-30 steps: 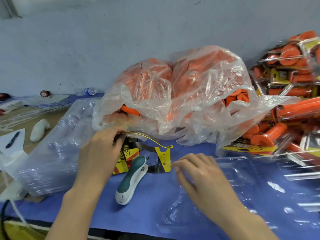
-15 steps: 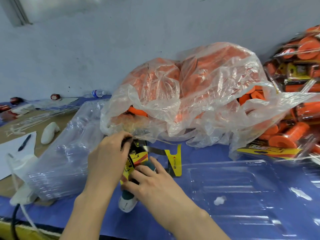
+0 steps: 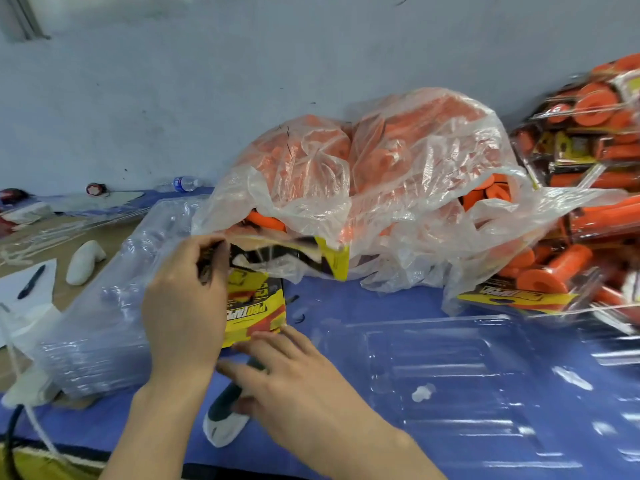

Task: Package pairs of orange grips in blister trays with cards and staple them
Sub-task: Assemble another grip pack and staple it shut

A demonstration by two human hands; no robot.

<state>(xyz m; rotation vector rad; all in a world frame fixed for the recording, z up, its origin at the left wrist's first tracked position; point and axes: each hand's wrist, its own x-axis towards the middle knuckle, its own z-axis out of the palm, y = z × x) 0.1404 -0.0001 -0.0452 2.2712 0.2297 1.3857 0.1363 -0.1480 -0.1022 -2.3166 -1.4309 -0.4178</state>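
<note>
Head view: left grip (image 3: 183,306) is pinching one end of a printed card (image 3: 332,263), fingers curled round its edge, and holding it up off the card stack (image 3: 254,308). The card is arching, and its yellow far end is sitting against the skirt of a clear plastic bag (image 3: 398,161). Motion blur is smearing the print.

Right grip (image 3: 298,386) is lying open with fingers stretched flat, fingertips touching the stack's near edge. The palm is covering the middle of a teal-and-white stapler (image 3: 225,420); whether it is pressing on it is not showing.

Orange grips (image 3: 266,220) are sitting loose inside the bag, heaped against the wall just behind the cards. A clear blister tray (image 3: 450,368) is lying flat on the blue tabletop (image 3: 145,424) to the right of the right grip, with a small white scrap (image 3: 422,393) resting in it. Wrapped spare trays (image 3: 104,323) are sitting just left of the left grip. Finished packs (image 3: 554,278) are piling up at far right.
</note>
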